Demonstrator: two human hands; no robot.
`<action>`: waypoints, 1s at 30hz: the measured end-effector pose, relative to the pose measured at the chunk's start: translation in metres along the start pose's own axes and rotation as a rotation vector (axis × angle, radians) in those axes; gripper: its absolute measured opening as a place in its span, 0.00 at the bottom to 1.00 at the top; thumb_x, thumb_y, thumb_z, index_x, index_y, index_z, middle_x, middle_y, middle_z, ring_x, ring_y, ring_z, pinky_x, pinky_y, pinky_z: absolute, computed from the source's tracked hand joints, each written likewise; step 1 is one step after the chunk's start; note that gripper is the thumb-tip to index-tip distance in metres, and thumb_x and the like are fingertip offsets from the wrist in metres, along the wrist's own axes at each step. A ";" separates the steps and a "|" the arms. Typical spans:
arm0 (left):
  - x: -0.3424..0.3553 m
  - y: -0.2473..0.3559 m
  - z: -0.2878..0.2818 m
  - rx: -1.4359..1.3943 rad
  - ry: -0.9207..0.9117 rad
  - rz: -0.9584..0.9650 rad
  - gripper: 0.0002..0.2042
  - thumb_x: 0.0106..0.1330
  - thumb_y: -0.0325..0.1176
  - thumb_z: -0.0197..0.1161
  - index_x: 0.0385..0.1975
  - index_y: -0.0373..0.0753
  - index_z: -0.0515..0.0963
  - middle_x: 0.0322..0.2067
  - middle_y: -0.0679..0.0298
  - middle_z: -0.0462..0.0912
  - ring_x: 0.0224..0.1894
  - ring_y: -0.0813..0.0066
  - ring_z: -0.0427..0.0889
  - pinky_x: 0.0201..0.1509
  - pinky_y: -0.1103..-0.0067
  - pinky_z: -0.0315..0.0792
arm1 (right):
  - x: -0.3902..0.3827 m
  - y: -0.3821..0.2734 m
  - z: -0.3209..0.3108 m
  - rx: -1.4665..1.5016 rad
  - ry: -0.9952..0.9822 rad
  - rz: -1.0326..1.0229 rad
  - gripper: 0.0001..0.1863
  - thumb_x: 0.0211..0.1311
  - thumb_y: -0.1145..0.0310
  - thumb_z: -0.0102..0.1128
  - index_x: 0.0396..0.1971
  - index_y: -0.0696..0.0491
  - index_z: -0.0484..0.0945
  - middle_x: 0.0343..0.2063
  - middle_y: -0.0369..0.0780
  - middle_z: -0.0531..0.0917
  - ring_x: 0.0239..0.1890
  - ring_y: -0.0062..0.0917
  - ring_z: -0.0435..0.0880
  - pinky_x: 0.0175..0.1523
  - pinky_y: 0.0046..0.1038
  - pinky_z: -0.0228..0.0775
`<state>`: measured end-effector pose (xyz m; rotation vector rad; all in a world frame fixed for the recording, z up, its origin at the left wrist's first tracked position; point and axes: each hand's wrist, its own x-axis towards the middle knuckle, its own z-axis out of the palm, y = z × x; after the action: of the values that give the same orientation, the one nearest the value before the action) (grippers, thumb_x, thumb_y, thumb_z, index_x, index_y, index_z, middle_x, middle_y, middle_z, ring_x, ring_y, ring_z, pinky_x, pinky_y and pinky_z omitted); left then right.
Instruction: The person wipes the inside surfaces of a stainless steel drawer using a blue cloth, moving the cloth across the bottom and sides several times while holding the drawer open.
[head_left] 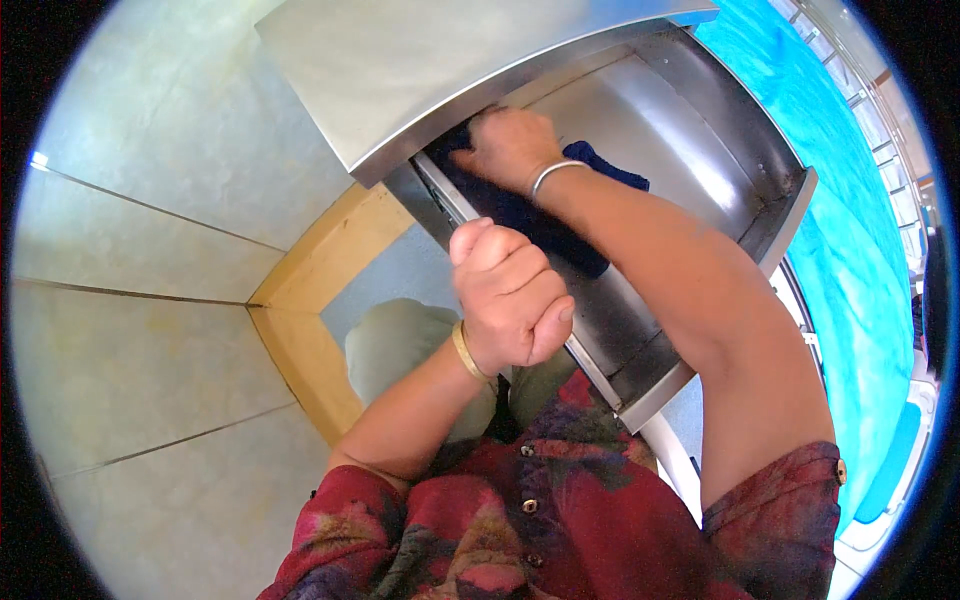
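Note:
A metal drawer (640, 105) stands pulled out of a stainless-steel cabinet (420, 60). My left hand (510, 295) is closed over the drawer's near-left side edge, thumb toward me. Inside the drawer, close to the cabinet front, my right hand (515, 148) presses with curled fingers on a dark blue cloth (545, 225). The cloth lies bunched along the left side of the drawer floor, and one end sticks out beyond my right wrist. The fingertips of my right hand are partly hidden in the cloth.
Bright turquoise sheeting (840, 230) hangs or lies along the right side. A tiled wall or panel (140, 240) with a yellowish ledge (330, 250) is on the left. My knee (400, 345) is below the drawer, close to its left side.

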<state>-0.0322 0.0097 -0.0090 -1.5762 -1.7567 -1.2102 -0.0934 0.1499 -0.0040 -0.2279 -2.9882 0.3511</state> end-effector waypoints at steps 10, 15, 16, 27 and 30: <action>-0.001 0.003 0.003 -0.020 0.027 -0.003 0.07 0.44 0.36 0.52 0.11 0.43 0.68 0.16 0.67 0.67 0.25 0.68 0.68 0.44 0.67 0.56 | 0.012 0.091 0.005 -0.070 0.157 0.441 0.19 0.54 0.55 0.49 0.33 0.54 0.79 0.34 0.49 0.80 0.40 0.41 0.79 0.46 0.37 0.71; -0.003 0.001 0.004 -0.027 0.054 -0.006 0.07 0.44 0.36 0.52 0.10 0.43 0.68 0.16 0.66 0.67 0.25 0.67 0.68 0.44 0.66 0.56 | 0.007 0.016 0.028 0.165 0.072 0.181 0.15 0.52 0.58 0.53 0.27 0.56 0.79 0.31 0.50 0.80 0.35 0.44 0.79 0.42 0.40 0.71; -0.002 0.001 0.005 -0.033 0.053 -0.003 0.07 0.44 0.36 0.52 0.10 0.43 0.68 0.16 0.66 0.67 0.25 0.67 0.68 0.44 0.67 0.56 | 0.006 0.001 0.040 0.197 0.086 0.066 0.14 0.52 0.59 0.54 0.25 0.55 0.79 0.29 0.50 0.80 0.34 0.43 0.79 0.41 0.40 0.71; 0.003 0.003 0.004 -0.030 0.018 0.000 0.05 0.40 0.35 0.53 0.10 0.42 0.68 0.16 0.66 0.67 0.26 0.67 0.68 0.43 0.66 0.57 | 0.022 0.091 0.022 0.035 0.261 0.414 0.15 0.53 0.59 0.50 0.29 0.55 0.79 0.33 0.49 0.80 0.37 0.41 0.79 0.45 0.38 0.71; 0.000 0.003 0.006 -0.025 0.044 -0.003 0.06 0.41 0.35 0.53 0.10 0.42 0.68 0.16 0.66 0.67 0.25 0.67 0.68 0.43 0.66 0.57 | 0.021 0.112 0.027 0.049 0.285 0.498 0.16 0.53 0.60 0.49 0.31 0.55 0.79 0.34 0.48 0.80 0.37 0.42 0.80 0.45 0.38 0.71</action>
<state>-0.0282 0.0148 -0.0109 -1.5504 -1.7233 -1.2630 -0.1030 0.2548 -0.0547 -0.9365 -2.6046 0.3969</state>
